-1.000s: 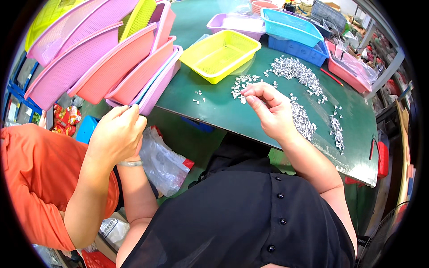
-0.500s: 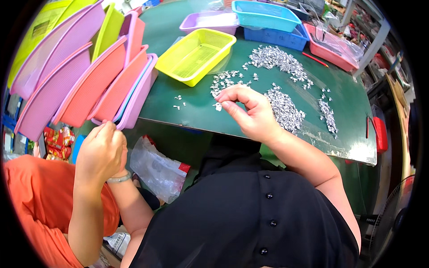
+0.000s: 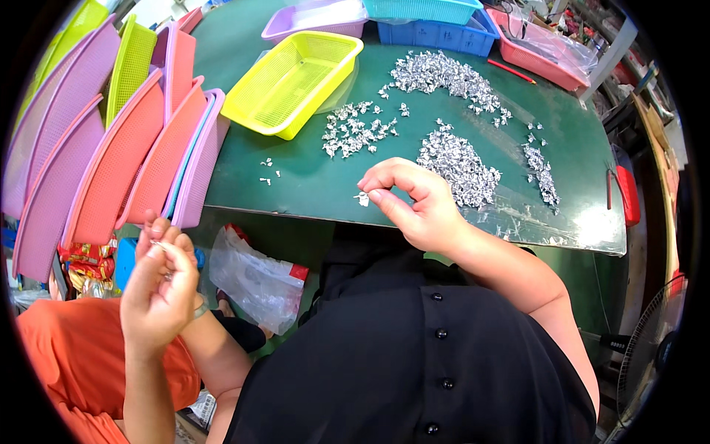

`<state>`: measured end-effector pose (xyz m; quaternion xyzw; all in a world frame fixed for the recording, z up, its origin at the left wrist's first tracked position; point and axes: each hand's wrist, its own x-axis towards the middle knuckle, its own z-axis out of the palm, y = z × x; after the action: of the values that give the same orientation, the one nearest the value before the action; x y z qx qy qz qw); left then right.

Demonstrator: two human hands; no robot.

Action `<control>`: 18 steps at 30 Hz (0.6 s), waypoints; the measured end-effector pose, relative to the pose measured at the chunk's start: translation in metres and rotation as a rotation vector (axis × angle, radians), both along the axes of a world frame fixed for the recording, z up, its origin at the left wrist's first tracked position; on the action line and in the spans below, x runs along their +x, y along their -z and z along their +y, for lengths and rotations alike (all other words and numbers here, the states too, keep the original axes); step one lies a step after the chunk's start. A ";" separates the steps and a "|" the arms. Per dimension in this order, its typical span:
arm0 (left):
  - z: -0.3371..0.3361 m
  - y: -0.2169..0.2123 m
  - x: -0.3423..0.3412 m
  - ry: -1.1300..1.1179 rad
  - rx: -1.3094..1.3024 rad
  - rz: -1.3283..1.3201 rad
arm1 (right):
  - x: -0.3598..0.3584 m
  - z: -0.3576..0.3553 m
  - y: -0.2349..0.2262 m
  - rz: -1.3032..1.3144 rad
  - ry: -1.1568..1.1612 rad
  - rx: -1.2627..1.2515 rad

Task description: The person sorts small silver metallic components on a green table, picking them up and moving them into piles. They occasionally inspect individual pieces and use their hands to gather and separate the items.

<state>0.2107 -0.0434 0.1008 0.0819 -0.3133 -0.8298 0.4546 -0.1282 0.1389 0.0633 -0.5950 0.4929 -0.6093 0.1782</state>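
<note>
My right hand point(image 3: 414, 203) rests on the near edge of the green table point(image 3: 310, 185), its thumb and forefinger pinched on a small silver metal piece point(image 3: 362, 198). My left hand point(image 3: 159, 285) is raised off the table to the left, below the leaning trays, its fingertips closed on a tiny silver piece point(image 3: 157, 246). Heaps of the same silver pieces lie on the table: one pile point(image 3: 458, 164) just beyond my right hand, a scattered group point(image 3: 355, 129) by the yellow basket point(image 3: 292, 81), a larger heap point(image 3: 444, 74) farther back.
Pink, purple and green trays point(image 3: 140, 155) lean in a stack at the table's left edge. Purple, teal, blue and pink baskets point(image 3: 436, 22) line the far side. A clear plastic bag point(image 3: 255, 281) hangs below the table. A person in orange point(image 3: 59, 355) sits at my left.
The view has tilted down and the table appears higher. My left hand has dropped lower, away from the trays. My right hand has come back to the table's near edge with a piece.
</note>
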 end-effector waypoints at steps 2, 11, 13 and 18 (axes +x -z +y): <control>-0.010 0.025 -0.002 0.020 0.056 -0.031 | -0.002 0.002 0.005 0.010 0.016 0.026; 0.026 0.069 -0.086 0.143 0.157 -0.238 | -0.035 0.020 0.017 -0.068 0.112 0.119; 0.030 0.079 -0.097 0.139 0.176 -0.292 | -0.040 0.020 0.021 -0.090 0.125 0.110; 0.041 0.090 -0.118 0.094 0.145 -0.432 | -0.047 0.017 0.022 -0.139 0.135 0.122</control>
<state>0.0930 -0.0023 0.0105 0.2751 -0.3464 -0.8336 0.3307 -0.1754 0.1560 0.0412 -0.5046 0.5545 -0.6287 0.2065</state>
